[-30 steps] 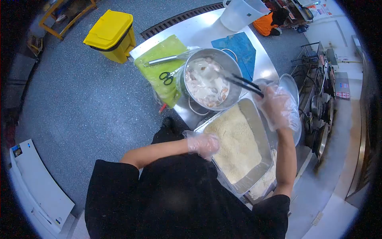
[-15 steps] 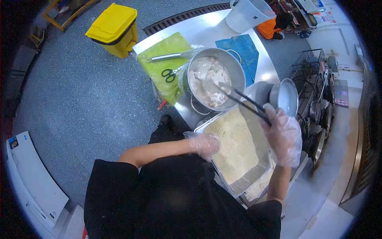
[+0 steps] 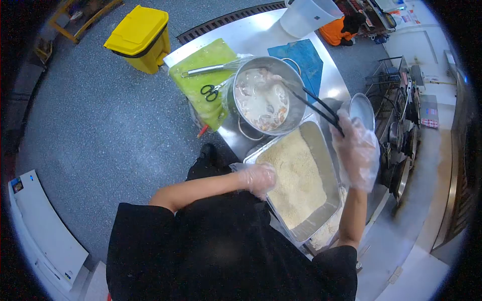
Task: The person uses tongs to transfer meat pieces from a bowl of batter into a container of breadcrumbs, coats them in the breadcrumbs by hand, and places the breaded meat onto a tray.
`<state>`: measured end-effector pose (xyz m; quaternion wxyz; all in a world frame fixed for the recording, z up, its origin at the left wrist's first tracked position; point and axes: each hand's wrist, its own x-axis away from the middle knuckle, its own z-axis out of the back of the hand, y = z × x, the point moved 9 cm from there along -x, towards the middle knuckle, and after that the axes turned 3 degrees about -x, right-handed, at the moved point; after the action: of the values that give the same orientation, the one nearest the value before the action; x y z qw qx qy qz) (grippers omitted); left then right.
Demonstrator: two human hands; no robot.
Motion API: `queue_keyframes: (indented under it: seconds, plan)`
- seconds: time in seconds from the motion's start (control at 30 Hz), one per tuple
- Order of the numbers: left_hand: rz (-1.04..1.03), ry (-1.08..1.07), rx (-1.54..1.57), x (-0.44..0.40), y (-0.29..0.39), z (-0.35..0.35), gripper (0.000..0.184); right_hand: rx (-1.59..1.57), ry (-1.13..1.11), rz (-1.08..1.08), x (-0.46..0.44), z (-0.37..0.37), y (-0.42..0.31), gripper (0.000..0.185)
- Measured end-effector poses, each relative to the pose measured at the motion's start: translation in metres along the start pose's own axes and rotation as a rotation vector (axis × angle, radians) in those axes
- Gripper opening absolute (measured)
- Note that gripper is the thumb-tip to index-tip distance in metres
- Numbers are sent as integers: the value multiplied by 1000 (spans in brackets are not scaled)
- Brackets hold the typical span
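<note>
Gloved in clear plastic, my right hand [image 3: 356, 150] grips long tongs [image 3: 321, 106] with black handles. Their tips reach into a deep metal pot [image 3: 301, 103], among pieces in a milky white, wet mixture [image 3: 266, 103] that look like raw meat. Also gloved, my left hand [image 3: 258, 179] is closed at the near left rim of a rectangular metal tray [image 3: 312, 235]; its fingertips are hidden. Pale yellow, crumbly powder [image 3: 293, 175] covers the tray's bottom. The tray stands right below the pot.
A green cutting board [image 3: 201, 62] carries a whisk [image 3: 206, 70] and black-handled scissors [image 3: 211, 92]. Behind the pot are a blue cloth or mat [image 3: 309, 65] and a clear plastic bucket [image 3: 306, 20]. A metal bowl [image 3: 362, 110] sits right; a yellow bin [image 3: 138, 37] stands on the floor.
The tongs' tips have shifted toward the pot's upper right, and my right hand has risen slightly. The mixture's surface looks different. My left hand stays at the tray.
</note>
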<state>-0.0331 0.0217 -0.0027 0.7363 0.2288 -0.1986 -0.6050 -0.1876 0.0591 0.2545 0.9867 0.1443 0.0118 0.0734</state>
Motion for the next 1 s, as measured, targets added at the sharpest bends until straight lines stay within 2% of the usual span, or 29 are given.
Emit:
queue_keyframes:
  seconds: [0.27,0.4,0.43,0.53,0.67,0.77,0.87,0.97,1.0]
  plan:
    - [1,53,-5,-1,-2,-7,51,-23,-31,14,31,15,8,30]
    - [27,19,30,0,0,2,53,-67,45,135,15,-13,21,29]
    - [16,37,27,1,1,3,53,-98,-53,49,3,-32,32,23]
    - [15,-3,-1,0,-1,-2,57,-95,112,-88,-11,-51,46,20]
    - [31,-63,-17,-1,-2,-8,61,-38,209,-19,-5,-54,43,23]
    - [46,-56,5,-2,-4,-10,62,-28,192,82,22,-25,11,27]
    - [31,21,15,-2,-5,-15,62,-58,84,64,41,-19,-8,33]
    - [-7,147,-14,1,-2,-3,50,-226,-14,98,55,-11,-19,36]
    - [3,92,0,2,-2,-3,54,-247,-40,104,60,-9,-19,36]
